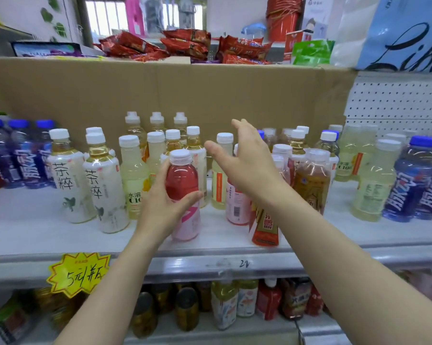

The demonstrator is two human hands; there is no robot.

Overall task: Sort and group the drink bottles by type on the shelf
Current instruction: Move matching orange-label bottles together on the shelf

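Here the pink bottle (183, 195) stands near the shelf's front edge (210, 257), gripped round its middle by the left hand (164, 205), probably so it can be moved to its own kind. A second pink bottle (236, 207) stands just to its right, partly hidden. The right hand (244, 163) hovers above it, fingers spread and holding nothing, likely reaching. White tea bottles (85, 180) group leftward.

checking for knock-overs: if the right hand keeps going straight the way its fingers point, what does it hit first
Most likely the pale yellow bottle just beyond the open right hand, which reaches toward the back rows; depth is unclear from this one view.
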